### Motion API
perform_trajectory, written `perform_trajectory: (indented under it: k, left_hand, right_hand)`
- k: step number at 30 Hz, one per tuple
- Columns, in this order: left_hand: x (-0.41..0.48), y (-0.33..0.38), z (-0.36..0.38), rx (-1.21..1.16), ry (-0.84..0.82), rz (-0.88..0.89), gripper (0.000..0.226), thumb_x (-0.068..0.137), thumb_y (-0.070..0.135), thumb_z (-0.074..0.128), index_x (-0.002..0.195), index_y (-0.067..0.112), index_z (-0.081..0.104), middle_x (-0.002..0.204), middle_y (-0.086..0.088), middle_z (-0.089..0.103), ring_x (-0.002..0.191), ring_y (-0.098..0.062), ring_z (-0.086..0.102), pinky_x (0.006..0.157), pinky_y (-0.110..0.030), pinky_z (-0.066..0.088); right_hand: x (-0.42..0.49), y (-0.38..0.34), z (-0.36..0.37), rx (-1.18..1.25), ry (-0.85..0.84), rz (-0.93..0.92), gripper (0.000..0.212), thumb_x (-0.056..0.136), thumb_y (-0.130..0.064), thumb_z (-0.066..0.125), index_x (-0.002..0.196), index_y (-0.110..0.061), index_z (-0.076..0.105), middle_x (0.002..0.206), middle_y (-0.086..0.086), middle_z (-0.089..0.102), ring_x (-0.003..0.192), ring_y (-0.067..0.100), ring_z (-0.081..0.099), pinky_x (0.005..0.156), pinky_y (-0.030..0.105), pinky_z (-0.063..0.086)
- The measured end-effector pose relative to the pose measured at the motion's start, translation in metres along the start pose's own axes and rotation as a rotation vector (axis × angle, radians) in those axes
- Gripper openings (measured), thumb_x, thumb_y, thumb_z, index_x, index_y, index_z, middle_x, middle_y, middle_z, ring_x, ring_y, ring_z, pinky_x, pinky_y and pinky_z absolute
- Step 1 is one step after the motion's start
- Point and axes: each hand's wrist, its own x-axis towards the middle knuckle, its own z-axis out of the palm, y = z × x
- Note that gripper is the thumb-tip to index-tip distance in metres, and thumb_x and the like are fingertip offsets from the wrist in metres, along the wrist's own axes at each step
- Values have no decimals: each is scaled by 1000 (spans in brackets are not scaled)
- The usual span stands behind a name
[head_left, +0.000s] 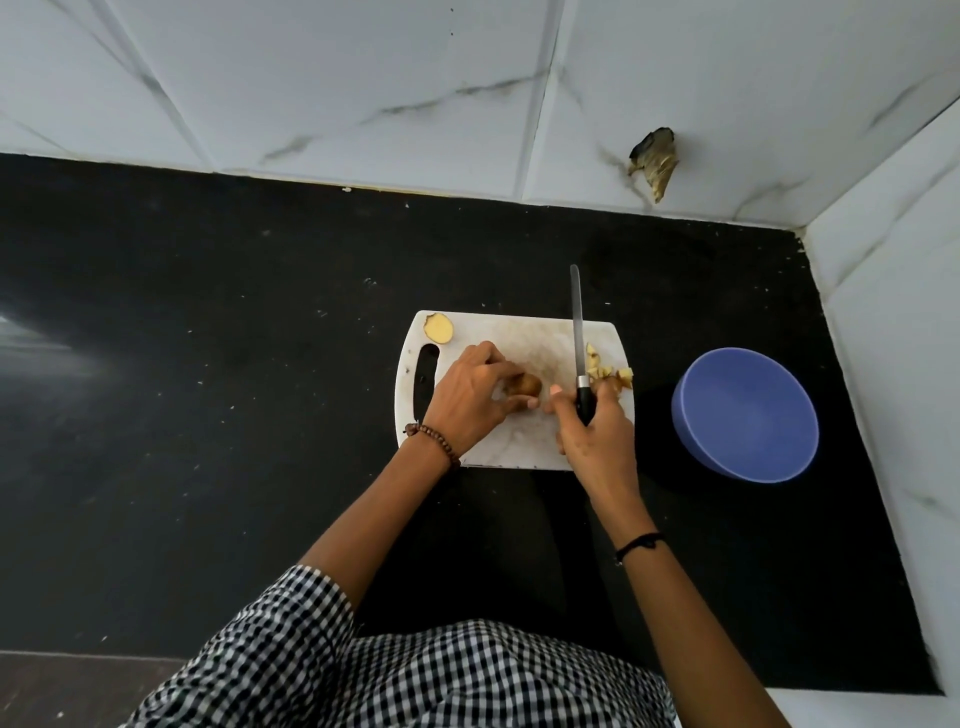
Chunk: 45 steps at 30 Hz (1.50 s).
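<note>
Left hand pinches brown-skinned vegetable, right hand grips knife beside chopped bits, blue bowl near

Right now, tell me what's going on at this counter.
A person is chopping on a white cutting board. The left hand holds a brown root piece, likely ginger, while the right hand grips a knife, blade pointing away. Chopped bits lie at the board's right edge, a slice at its far left corner. A blue bowl stands alongside.
</note>
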Motion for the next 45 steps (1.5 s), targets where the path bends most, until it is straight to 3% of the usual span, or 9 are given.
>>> perform_trajectory:
  k: [5,10,16,20,26,30,34,38,45]
  left_hand:
    - [-7,-5,4,-100,23,-38,56,70,38,81,118,15,63,105,0,59,97,-14,52,81,-25,46]
    - [-12,-3,3,-118,73,-48,35,75,32,79,106,21,67,96,5,64,89,-11,57,74,-31,52]
    - [-10,1,-1,-129,62,-84,24,77,30,78,99,20,74,95,5,68,84,-8,63,75,-31,55]
    - [-7,5,-5,-109,9,-121,20,80,32,75,97,22,76,96,7,68,84,-8,63,74,-32,55]
    - [-5,13,-7,-8,-11,-166,16,85,32,70,98,23,75,94,4,67,83,-14,63,69,-34,55]
    - [-4,17,-4,88,-2,-180,19,87,28,68,101,17,73,94,3,68,84,-16,64,64,-25,49]
    - [-3,18,-4,105,-7,-151,18,87,27,68,101,17,74,95,3,69,83,-17,65,64,-23,46]
    - [-3,21,-4,138,-3,-102,16,91,22,63,99,15,75,92,-2,66,81,-22,63,63,-24,39]
    - [-3,20,0,163,2,-104,13,89,15,64,96,11,73,89,-3,65,79,-23,63,65,-28,49]
  right_hand:
    - [-16,-2,1,14,-47,-9,39,95,-63,45,97,-25,56,82,-2,67,75,12,65,73,30,55]
    - [-33,6,4,-79,-63,-97,39,101,-53,42,90,-19,57,78,-3,64,73,8,61,65,21,46]
    - [-42,14,10,-178,-70,-162,33,104,-46,40,99,-18,57,84,-6,63,76,4,60,59,13,38]
    - [-44,11,10,-224,-88,-155,30,105,-45,38,98,-19,52,77,-4,60,66,5,58,51,14,38]
    - [-50,10,10,-245,-71,-171,31,105,-44,36,99,-18,51,73,-1,60,63,11,59,51,21,41]
    - [-52,9,14,-380,-76,-154,36,106,-44,29,107,-15,50,79,2,63,72,22,64,60,38,51]
    - [-54,5,19,-640,-55,-157,34,107,-39,24,113,-12,43,86,9,66,78,30,66,58,34,42]
    - [-55,0,23,-722,-39,-137,36,108,-40,21,120,-13,40,88,9,68,80,30,68,62,38,50]
    - [-52,-5,26,-763,-42,-135,35,108,-38,23,125,-12,39,96,13,69,90,35,68,68,42,52]
